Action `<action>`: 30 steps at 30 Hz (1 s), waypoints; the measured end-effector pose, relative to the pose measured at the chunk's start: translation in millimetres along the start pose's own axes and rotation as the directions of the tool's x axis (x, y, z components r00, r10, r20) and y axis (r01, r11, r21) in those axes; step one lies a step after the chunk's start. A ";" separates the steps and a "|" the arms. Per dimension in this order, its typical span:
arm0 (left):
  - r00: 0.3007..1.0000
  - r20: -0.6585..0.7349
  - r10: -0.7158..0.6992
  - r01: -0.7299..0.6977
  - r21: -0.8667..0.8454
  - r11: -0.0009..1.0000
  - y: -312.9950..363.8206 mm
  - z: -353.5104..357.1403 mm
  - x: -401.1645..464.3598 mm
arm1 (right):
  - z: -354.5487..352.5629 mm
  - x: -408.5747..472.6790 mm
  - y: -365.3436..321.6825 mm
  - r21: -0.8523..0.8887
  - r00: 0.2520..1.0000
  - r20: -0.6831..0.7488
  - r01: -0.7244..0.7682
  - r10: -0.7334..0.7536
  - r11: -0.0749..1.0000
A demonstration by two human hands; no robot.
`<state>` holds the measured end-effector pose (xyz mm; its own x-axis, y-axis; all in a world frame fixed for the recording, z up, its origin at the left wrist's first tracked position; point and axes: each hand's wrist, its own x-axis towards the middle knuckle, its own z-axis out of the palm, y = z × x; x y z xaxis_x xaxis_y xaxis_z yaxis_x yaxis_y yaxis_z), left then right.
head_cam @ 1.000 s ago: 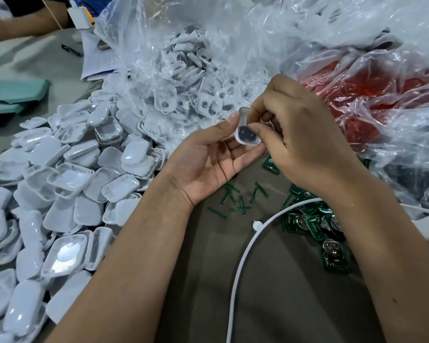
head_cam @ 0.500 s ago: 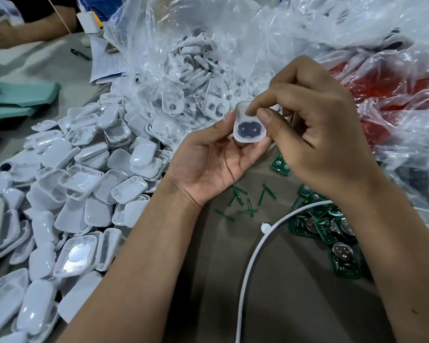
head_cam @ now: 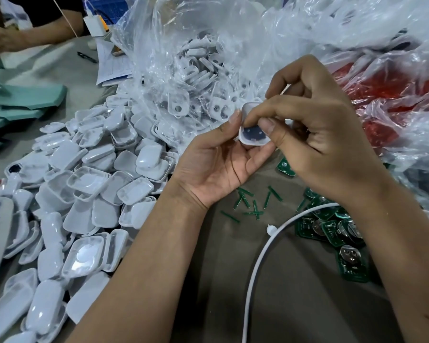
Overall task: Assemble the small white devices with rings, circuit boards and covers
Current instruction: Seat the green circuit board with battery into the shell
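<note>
My left hand (head_cam: 216,164) lies palm up and pinches a small white device shell (head_cam: 252,134) between thumb and fingers. A dark round part shows inside the shell. My right hand (head_cam: 320,134) comes over it from the right, its thumb and index fingertip pressing on the shell's top and inner face. A heap of white covers (head_cam: 84,184) spreads over the table on the left. Green circuit boards (head_cam: 332,231) with round cells lie at the right under my right forearm. A clear bag (head_cam: 196,70) behind holds more white shells.
A white cable (head_cam: 260,263) curves across the dark mat in front. Thin green strips (head_cam: 253,204) are scattered under my hands. Bags with red contents (head_cam: 382,95) sit at the back right. Another person's arm (head_cam: 22,38) rests at the far left, near teal folders (head_cam: 22,100).
Both hands have kept the shell between them, and my right fingers have shifted down onto it. The view has tilted slightly, so everything sits a little lower and to the right.
</note>
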<state>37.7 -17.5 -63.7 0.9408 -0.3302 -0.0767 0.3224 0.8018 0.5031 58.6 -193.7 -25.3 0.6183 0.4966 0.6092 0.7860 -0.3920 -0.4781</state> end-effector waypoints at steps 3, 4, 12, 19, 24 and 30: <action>1.000 -0.005 0.004 -0.004 -0.007 1.000 0.0 -0.2 0.1 | 0.3 0.0 0.5 0.002 1.000 0.005 0.001 -0.001 1.000; 1.000 -0.008 0.006 -0.006 -0.006 1.000 0.1 0.1 0.1 | 0.3 0.0 0.6 0.005 1.000 0.006 0.000 0.000 1.000; 1.000 -0.015 -0.005 0.005 -0.013 1.000 -0.1 1.8 -1.3 | -0.8 -0.2 1.3 0.019 1.000 0.022 -0.013 0.013 1.000; 0.998 -0.059 0.005 -0.005 0.010 1.000 -0.5 3.9 -1.6 | -2.0 -0.3 4.8 0.035 0.998 0.053 -0.036 0.034 0.999; 0.999 -0.054 0.007 -0.005 0.023 1.000 -0.6 4.5 -0.6 | -6.6 1.5 10.7 0.019 0.994 -0.104 -0.043 0.045 0.999; 0.999 -0.033 -0.007 0.008 0.027 1.000 -0.9 3.1 0.1 | -6.7 1.1 11.4 -0.045 0.995 -0.082 -0.059 0.055 0.997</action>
<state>37.2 -19.8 -61.5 0.9414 -0.3192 -0.1086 0.3270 0.7854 0.5256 68.2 -202.8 -25.9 0.6584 0.4088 0.6320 0.7473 -0.4552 -0.4840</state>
